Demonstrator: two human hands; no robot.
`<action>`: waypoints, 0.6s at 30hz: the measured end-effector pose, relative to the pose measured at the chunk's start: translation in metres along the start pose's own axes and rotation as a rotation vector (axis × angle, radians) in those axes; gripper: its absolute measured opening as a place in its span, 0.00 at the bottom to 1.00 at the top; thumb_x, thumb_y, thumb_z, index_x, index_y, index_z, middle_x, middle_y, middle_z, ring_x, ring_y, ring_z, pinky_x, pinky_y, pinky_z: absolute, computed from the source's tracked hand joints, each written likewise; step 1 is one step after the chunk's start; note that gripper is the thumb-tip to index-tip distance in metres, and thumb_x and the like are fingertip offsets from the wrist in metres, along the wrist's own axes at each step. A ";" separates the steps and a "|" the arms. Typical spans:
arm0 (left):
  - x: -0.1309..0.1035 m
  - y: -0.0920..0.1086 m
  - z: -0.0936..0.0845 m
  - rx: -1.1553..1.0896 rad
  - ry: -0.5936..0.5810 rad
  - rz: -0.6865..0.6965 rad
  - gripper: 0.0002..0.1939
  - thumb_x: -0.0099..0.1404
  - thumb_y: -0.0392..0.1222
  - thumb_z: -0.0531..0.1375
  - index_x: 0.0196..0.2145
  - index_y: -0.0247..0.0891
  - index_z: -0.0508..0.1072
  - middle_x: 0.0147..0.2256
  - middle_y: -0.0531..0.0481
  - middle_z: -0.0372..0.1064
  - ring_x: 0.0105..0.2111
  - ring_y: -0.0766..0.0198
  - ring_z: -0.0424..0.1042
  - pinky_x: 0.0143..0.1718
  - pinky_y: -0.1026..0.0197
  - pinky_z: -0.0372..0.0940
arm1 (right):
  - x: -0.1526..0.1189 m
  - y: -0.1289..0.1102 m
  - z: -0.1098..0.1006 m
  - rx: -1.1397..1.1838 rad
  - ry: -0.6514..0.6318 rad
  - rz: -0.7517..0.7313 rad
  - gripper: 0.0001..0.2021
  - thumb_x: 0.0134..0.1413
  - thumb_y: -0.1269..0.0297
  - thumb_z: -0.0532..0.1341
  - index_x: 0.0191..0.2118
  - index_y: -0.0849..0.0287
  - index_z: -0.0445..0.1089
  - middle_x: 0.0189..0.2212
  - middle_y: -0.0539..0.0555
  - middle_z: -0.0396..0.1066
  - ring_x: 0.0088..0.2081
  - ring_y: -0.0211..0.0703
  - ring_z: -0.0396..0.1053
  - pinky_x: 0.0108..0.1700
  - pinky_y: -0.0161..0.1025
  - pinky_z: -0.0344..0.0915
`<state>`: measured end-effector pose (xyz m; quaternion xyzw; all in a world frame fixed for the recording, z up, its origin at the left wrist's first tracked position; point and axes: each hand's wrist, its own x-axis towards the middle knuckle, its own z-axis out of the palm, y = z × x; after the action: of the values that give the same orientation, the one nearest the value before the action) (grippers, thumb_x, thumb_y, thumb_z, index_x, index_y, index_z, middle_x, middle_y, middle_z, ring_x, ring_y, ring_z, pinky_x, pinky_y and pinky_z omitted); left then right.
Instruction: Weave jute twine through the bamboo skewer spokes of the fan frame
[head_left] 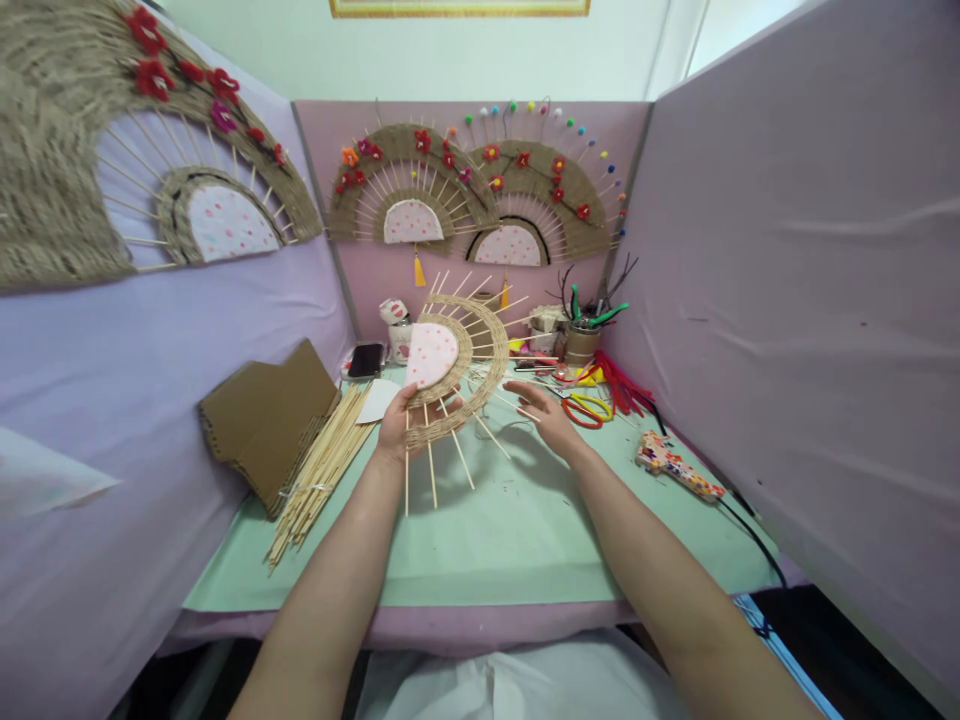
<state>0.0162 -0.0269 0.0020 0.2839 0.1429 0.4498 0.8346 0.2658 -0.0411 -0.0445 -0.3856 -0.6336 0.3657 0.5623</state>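
A half-round woven fan frame (491, 372) is held up over the table, tilted so its flat side faces left. Thin wooden sticks radiate from it, with bands of twine woven through them. At its centre is a half-disc of white cloth with pink dots (433, 355). My left hand (396, 420) grips the lower left of the fan, thumb in front and fingers behind. On the right, my right hand (546, 415) has its fingers apart, close to the stick ends; whether it touches one I cannot tell.
Bundled sticks (322, 478) and cardboard pieces (270, 415) lie at left, near a phone (365, 361). Scissors (587, 410), red fuzzy stems (619, 383) and a tool can (582, 343) are at right. A corded glue gun (679, 467) lies farther right. Finished fans (412, 135) hang behind.
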 end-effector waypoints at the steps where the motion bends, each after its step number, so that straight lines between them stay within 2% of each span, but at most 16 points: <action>1: 0.000 -0.001 -0.001 0.006 -0.005 -0.009 0.25 0.63 0.46 0.47 0.51 0.29 0.66 0.41 0.35 0.71 0.39 0.50 0.73 0.40 0.46 0.66 | -0.002 -0.004 0.005 0.077 -0.053 0.010 0.21 0.45 0.66 0.58 0.49 0.48 0.67 0.52 0.50 0.65 0.56 0.46 0.59 0.57 0.49 0.51; 3: 0.001 -0.003 -0.001 0.016 -0.015 -0.023 0.24 0.62 0.46 0.47 0.51 0.29 0.67 0.42 0.35 0.71 0.39 0.49 0.73 0.41 0.45 0.66 | -0.006 -0.012 0.015 0.179 -0.114 0.053 0.23 0.44 0.66 0.61 0.50 0.46 0.66 0.53 0.50 0.64 0.56 0.46 0.58 0.57 0.48 0.52; 7: 0.001 -0.005 0.000 0.024 -0.034 -0.040 0.24 0.63 0.46 0.47 0.51 0.29 0.67 0.42 0.35 0.71 0.39 0.49 0.73 0.41 0.45 0.65 | -0.013 -0.021 0.027 0.248 -0.139 0.103 0.24 0.40 0.63 0.66 0.48 0.46 0.67 0.50 0.51 0.66 0.54 0.47 0.61 0.53 0.44 0.57; 10: 0.001 -0.006 0.000 0.032 -0.040 -0.064 0.24 0.63 0.46 0.46 0.51 0.28 0.66 0.42 0.34 0.71 0.39 0.49 0.72 0.40 0.45 0.66 | -0.014 -0.024 0.027 0.224 -0.202 0.094 0.19 0.42 0.59 0.65 0.44 0.51 0.70 0.39 0.52 0.72 0.42 0.44 0.68 0.46 0.41 0.62; 13: 0.001 -0.005 -0.001 0.035 -0.045 -0.065 0.25 0.63 0.46 0.46 0.51 0.28 0.67 0.42 0.34 0.71 0.39 0.49 0.73 0.40 0.45 0.66 | -0.012 -0.023 0.022 0.156 -0.254 0.124 0.11 0.46 0.55 0.62 0.33 0.57 0.73 0.23 0.49 0.69 0.27 0.37 0.65 0.35 0.37 0.62; 15: 0.001 -0.003 -0.001 0.035 -0.038 -0.052 0.25 0.63 0.46 0.46 0.51 0.27 0.67 0.42 0.34 0.72 0.39 0.49 0.73 0.40 0.46 0.66 | -0.010 -0.019 0.018 0.144 -0.208 0.141 0.12 0.47 0.54 0.61 0.27 0.58 0.71 0.19 0.47 0.64 0.23 0.34 0.60 0.32 0.36 0.60; 18: 0.000 0.000 -0.001 0.038 -0.013 -0.041 0.25 0.63 0.46 0.46 0.52 0.27 0.66 0.42 0.34 0.72 0.39 0.49 0.73 0.40 0.46 0.66 | -0.006 -0.011 0.010 0.186 -0.089 0.152 0.13 0.46 0.53 0.62 0.25 0.58 0.69 0.17 0.46 0.61 0.22 0.34 0.59 0.31 0.36 0.59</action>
<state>0.0152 -0.0264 0.0013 0.2997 0.1516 0.4280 0.8391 0.2550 -0.0518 -0.0382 -0.3622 -0.5902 0.4811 0.5377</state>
